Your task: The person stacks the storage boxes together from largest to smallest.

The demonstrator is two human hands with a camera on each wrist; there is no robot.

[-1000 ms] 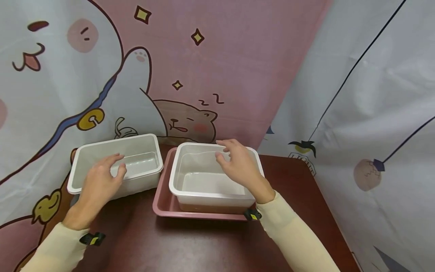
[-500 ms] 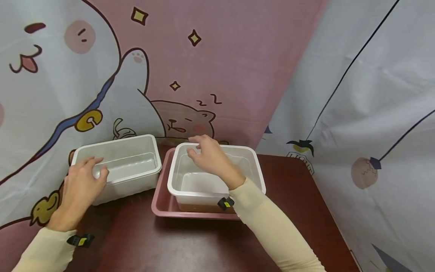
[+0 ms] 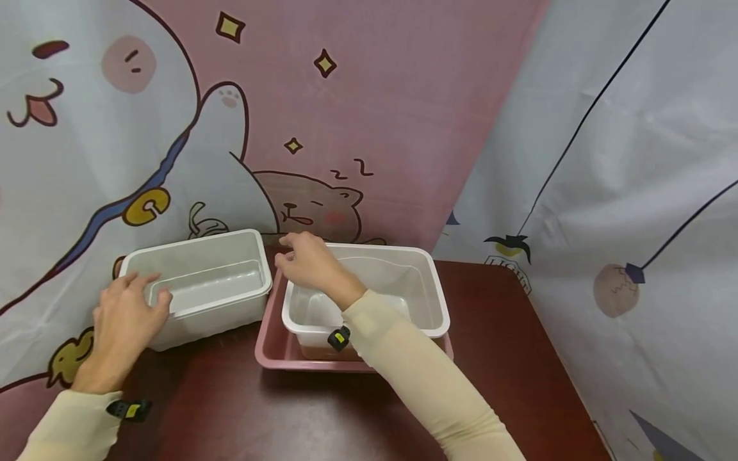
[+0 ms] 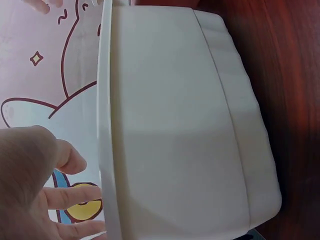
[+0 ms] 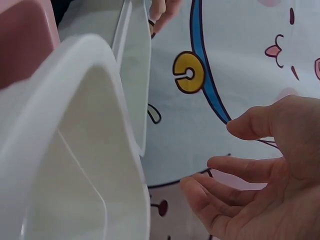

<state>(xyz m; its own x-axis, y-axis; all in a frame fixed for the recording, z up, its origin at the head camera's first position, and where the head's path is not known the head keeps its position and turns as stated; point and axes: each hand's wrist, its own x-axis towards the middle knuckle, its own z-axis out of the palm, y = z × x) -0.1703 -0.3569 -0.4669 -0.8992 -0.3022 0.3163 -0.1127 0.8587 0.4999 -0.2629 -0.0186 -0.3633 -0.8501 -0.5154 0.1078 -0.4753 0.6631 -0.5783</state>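
My left hand (image 3: 125, 320) hovers at the near left end of a white plastic bin (image 3: 216, 314), thumb and fingers parted around nothing. In the left wrist view its fingers lie by the rim of that bin (image 4: 170, 120); whether they touch it I cannot tell. Over the left back corner of a second white bin (image 3: 403, 275), my right hand (image 3: 311, 261) reaches toward the first bin. Its fingers are loosely bent with nothing between them, apart from the bin rim in the right wrist view. The second bin sits in a shallow pink tray (image 3: 277, 346).
Both bins and the tray stand on a dark red-brown table (image 3: 277, 410). A printed cartoon curtain (image 3: 403, 96) hangs close behind, and a pale curtain (image 3: 651, 141) borders the right side. Each wrist wears a small black strap.
My right hand has moved left across the second bin to its left edge. My left hand has shifted left and slightly back toward me. The bins and tray have stayed put.
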